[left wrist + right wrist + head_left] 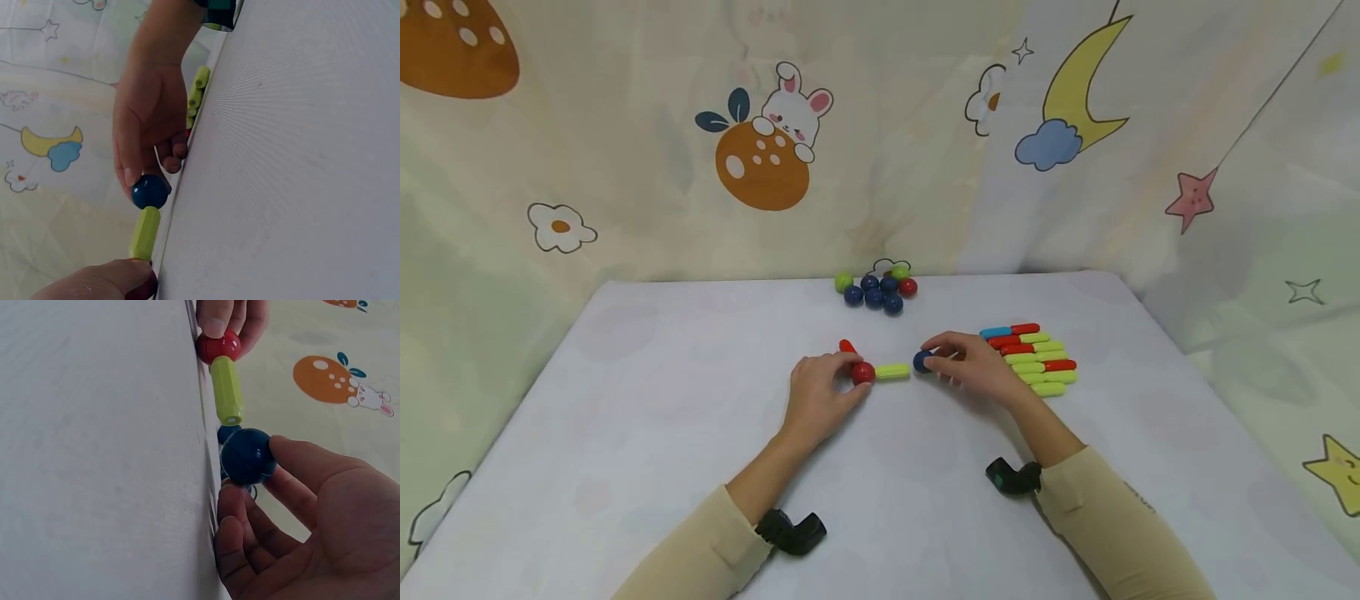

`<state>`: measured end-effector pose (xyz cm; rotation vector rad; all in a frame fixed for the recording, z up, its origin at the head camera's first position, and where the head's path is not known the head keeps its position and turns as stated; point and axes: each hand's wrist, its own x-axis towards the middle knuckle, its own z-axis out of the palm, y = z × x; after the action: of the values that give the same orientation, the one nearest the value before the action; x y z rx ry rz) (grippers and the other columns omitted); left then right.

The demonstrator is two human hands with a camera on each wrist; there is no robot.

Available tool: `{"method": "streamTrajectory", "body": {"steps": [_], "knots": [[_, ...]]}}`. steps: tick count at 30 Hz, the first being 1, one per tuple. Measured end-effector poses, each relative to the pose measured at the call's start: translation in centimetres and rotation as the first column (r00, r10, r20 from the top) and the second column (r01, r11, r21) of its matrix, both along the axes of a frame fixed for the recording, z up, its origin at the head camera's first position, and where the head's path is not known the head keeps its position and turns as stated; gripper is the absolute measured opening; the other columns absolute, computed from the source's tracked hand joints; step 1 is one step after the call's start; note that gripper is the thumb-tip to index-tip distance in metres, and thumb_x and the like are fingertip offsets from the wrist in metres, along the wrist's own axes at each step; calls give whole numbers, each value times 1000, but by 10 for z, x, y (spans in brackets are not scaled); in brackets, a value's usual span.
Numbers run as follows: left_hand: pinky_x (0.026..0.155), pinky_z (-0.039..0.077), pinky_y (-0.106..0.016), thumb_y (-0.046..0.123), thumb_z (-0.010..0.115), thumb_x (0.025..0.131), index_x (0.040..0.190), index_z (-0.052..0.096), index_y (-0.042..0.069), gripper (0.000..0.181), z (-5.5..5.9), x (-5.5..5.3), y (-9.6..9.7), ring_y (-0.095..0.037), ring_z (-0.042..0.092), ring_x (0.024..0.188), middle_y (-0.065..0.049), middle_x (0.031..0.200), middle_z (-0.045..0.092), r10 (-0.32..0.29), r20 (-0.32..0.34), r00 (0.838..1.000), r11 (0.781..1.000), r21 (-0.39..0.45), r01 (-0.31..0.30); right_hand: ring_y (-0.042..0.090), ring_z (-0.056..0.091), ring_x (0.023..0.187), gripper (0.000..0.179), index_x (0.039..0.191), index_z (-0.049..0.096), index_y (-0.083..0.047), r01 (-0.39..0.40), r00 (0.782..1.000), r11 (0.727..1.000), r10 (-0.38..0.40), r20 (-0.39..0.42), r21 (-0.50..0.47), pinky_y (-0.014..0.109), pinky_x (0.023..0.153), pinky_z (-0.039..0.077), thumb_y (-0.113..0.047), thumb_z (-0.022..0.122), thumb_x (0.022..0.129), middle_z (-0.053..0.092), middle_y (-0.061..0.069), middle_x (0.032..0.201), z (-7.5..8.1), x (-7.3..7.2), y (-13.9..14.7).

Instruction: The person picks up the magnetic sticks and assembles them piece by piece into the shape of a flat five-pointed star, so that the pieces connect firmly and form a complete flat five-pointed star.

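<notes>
My left hand (pixel 823 392) pinches a red ball (pixel 863 372) between thumb and fingers, low over the white table. From that ball a yellow-green rod (pixel 892 372) points right, and a red rod (pixel 847 346) sticks out on the far side, partly hidden by the fingers. My right hand (pixel 973 364) holds a dark blue ball (pixel 249 456) between thumb and fingertips. In the right wrist view a small gap separates this ball from the free end of the yellow-green rod (pixel 227 390), which has a pale round tip.
Several blue, green and red balls (pixel 874 297) cluster at the table's far edge. Beside my right hand lies a row of red, yellow-green and blue rods (pixel 1041 367). A patterned cloth (pixel 895 167) hangs behind the white table (pixel 625 375).
</notes>
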<state>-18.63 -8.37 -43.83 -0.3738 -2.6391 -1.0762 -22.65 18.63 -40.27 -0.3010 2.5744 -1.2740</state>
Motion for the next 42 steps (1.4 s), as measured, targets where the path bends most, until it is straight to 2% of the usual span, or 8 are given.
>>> {"method": "streamTrajectory", "body": {"steps": [10,22,26,29,33,36,39,42], "knots": [[105,40,-51,22,84,86,121,74,14,38,-4,0,-2,-22,65,105,-3,108,76,-4,-11,1000,1000,16,4,23,64,93,29,128,69,-19,-61,998,996,62,-13,71,31,77,57,-30,66,101,71,9,115,2,3,-10],[101,42,-49,22,84,86,121,74,14,37,-2,-1,-3,-22,66,103,-3,106,76,-9,-21,1000,1000,5,10,22,66,91,30,127,69,-16,-76,997,995,78,-27,68,31,76,57,-30,66,101,70,11,117,3,1,-8],[101,42,-49,23,83,87,122,74,14,37,-2,-2,-3,-22,65,103,-4,106,76,-11,-14,1000,1000,3,11,24,66,89,31,129,68,-14,-8,997,998,13,-71,67,31,73,57,-29,65,102,70,11,120,6,-1,-2],[102,42,-49,23,83,87,122,74,13,37,-2,-2,-3,-22,65,103,-4,106,76,-14,-13,1000,1000,1,14,26,65,92,30,129,68,-13,79,987,992,-64,-148,101,31,73,56,-27,64,102,70,10,121,9,-3,6],[102,42,-50,22,84,86,121,74,14,37,-1,-1,-3,-22,65,103,-3,106,76,-7,-13,1000,1000,4,7,29,62,98,28,128,68,-10,180,950,966,-122,-286,184,36,80,55,-23,61,103,68,12,119,14,-7,19],[103,41,-51,22,84,86,121,74,14,37,-1,-1,-3,-22,65,103,-3,106,76,-3,-7,1000,1000,8,3,33,63,101,29,127,68,-7,229,927,943,-136,-349,241,44,88,54,-21,58,103,67,16,119,17,-11,29],[104,41,-51,22,83,86,121,74,14,37,-2,-1,-3,-22,65,103,-4,106,76,-4,-4,1000,1000,8,4,37,62,104,32,128,67,-5,261,922,917,-144,-359,301,51,92,52,-20,55,102,65,20,121,19,-14,38],[105,41,-51,22,83,87,122,74,14,37,-3,-2,-3,-22,65,104,-3,107,76,-7,-2,1000,1000,3,7,42,60,108,36,131,65,-3,268,932,887,-141,-333,376,55,94,51,-20,54,101,61,25,125,21,-17,44]]}}
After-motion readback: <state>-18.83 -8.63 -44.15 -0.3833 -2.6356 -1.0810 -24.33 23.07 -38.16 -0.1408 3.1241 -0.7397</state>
